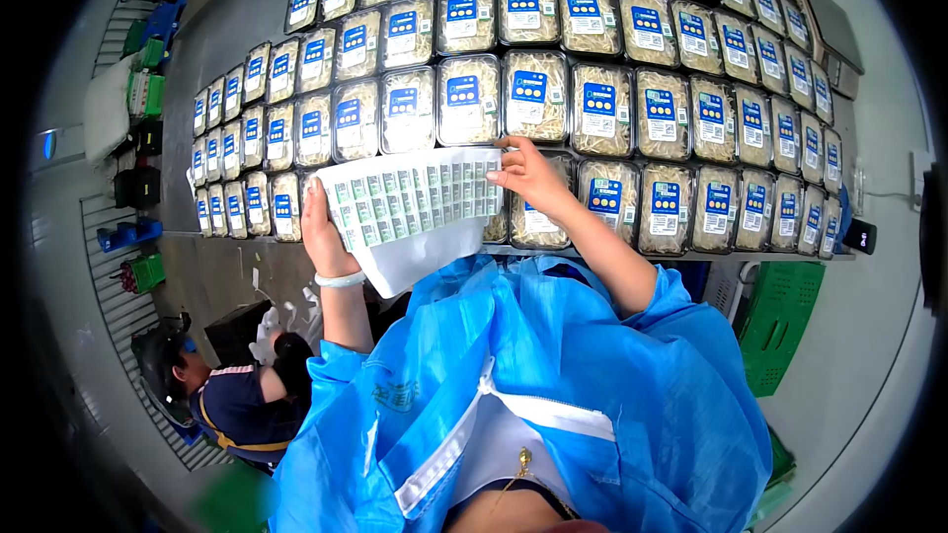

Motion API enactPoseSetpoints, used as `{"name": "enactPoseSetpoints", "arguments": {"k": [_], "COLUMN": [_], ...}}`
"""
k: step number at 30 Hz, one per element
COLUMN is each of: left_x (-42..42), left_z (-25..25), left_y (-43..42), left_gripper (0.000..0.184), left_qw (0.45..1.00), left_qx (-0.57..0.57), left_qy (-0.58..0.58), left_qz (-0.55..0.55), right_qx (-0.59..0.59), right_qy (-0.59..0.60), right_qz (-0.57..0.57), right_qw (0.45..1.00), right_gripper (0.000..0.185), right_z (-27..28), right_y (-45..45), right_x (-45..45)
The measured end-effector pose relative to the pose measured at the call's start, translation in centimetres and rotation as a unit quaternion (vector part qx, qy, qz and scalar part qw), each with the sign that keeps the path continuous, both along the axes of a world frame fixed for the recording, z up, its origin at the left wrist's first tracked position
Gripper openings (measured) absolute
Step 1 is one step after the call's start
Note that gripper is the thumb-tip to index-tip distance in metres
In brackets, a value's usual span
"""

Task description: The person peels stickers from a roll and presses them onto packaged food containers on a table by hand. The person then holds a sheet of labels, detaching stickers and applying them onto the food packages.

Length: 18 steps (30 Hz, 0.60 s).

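Observation:
Between my two hands is a sheet of stickers (415, 192), with rows of small green-and-white labels on its upper part and plain white backing below. My left hand (324, 235) grips its left edge, thumb in front. At its upper right edge, my right hand (530, 181) pinches the sheet between thumb and fingers. Behind and around the sheet stand rows of clear plastic packs of bean sprouts (535, 99), each bearing a blue-and-white label. Some packs also carry a small green sticker like those on the sheet. The sheet hides part of the nearest rows.
The packs cover much of the metal table (237, 0). A person (247, 400) in dark clothing is low at the left. Green crates (783, 321) stand at the right, and more coloured crates (148, 271) line the left. A small black device (860, 236) sits by the table's right edge.

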<state>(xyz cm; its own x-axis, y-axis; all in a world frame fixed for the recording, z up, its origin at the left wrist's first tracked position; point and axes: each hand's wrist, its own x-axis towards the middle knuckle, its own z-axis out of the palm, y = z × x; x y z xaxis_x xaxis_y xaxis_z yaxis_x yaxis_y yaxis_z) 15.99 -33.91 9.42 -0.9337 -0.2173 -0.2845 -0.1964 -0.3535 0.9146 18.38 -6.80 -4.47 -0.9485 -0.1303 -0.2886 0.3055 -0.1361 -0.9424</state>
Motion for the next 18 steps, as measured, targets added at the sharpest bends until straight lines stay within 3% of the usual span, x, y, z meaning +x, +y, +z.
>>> {"name": "enactPoseSetpoints", "arguments": {"k": [2, 5, 8, 13, 15, 16, 18], "left_x": [0.5, 1.1, 1.6, 1.9, 1.5, 1.2, 0.8], "left_z": [0.1, -0.2, -0.4, -2.1, -3.5, -4.7, -2.4], "left_y": [-0.5, -1.1, -1.3, -2.1, -3.0, -3.8, -0.6], "left_gripper": [0.027, 0.024, 0.021, 0.024, 0.025, 0.017, 0.027], "left_qw": [0.999, 0.997, 0.996, 0.968, 0.941, 0.913, 0.776], "left_qx": [-0.048, -0.068, -0.081, -0.235, -0.328, -0.401, -0.604], "left_qy": [-0.005, -0.009, -0.008, 0.066, 0.064, 0.054, 0.172], "left_qz": [0.000, 0.020, 0.041, 0.056, 0.058, 0.053, 0.054], "right_qx": [-0.142, -0.185, -0.151, -0.014, 0.043, 0.054, 0.114], "right_qy": [0.007, 0.060, 0.074, 0.080, 0.109, 0.109, 0.112], "right_qz": [-0.061, -0.072, -0.027, -0.054, -0.062, -0.082, -0.083], "right_qw": [0.988, 0.978, 0.985, 0.995, 0.991, 0.989, 0.984], "right_gripper": [0.060, 0.054, 0.051, 0.027, 0.022, 0.021, 0.023], "right_z": [-0.1, 3.3, 5.7, 6.0, 4.8, 5.0, 6.0], "right_y": [-0.3, 0.9, 2.1, 3.0, 3.2, 3.3, 4.0], "right_x": [0.1, 0.5, 0.6, 0.9, 1.0, 1.2, 1.4]}}
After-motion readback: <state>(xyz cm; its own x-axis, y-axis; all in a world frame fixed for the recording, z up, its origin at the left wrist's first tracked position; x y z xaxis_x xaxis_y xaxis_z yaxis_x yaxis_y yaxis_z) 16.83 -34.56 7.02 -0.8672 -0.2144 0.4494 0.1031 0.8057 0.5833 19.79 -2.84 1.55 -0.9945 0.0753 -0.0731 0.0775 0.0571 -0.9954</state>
